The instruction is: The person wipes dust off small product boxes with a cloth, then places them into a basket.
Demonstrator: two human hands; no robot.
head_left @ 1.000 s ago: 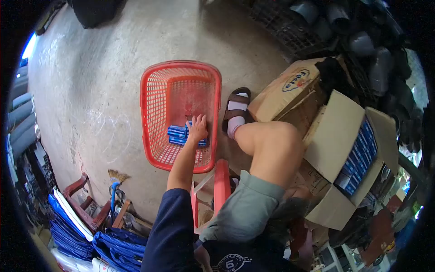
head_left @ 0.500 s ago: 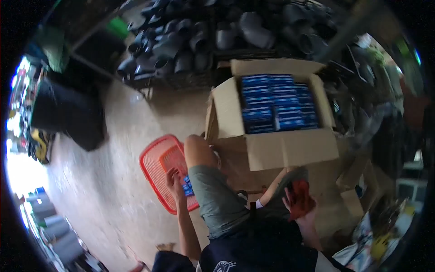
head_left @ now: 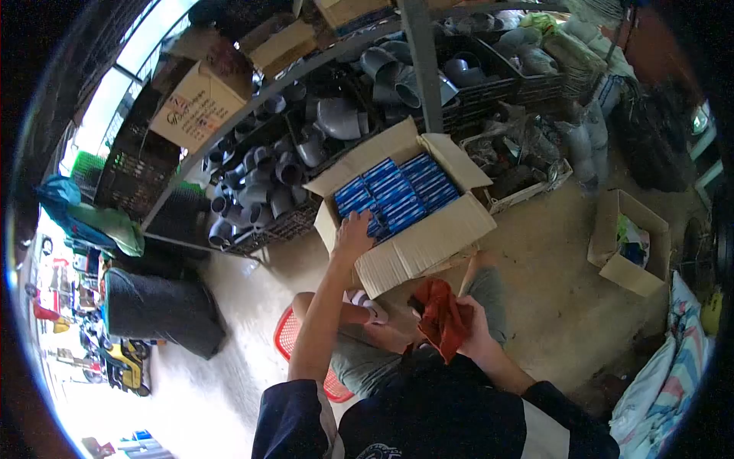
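My left hand (head_left: 354, 236) reaches over the near left side of an open cardboard box (head_left: 399, 262), its fingers bent and closed on one of the small blue boxes at the corner. Rows of small blue boxes (head_left: 394, 195) with white stripes are packed tightly inside. The fingertips are partly hidden among them. In front of my body, my right hand (head_left: 479, 333) grips a crumpled red cloth (head_left: 441, 315). A red plastic basket (head_left: 286, 334) stands on the floor by my left leg, mostly hidden under my left arm and thigh.
Behind the box, crates of grey pipe fittings (head_left: 260, 180) fill a rack with a metal post (head_left: 422, 69). A smaller open carton (head_left: 631, 245) sits on the floor at right, near a striped sack (head_left: 650, 375). A black-wrapped roll (head_left: 157, 306) stands at left.
My left hand has gone from the red basket up and right to the blue boxes in the carton. My right hand still holds the red cloth, now closer to my middle. The view has shifted.
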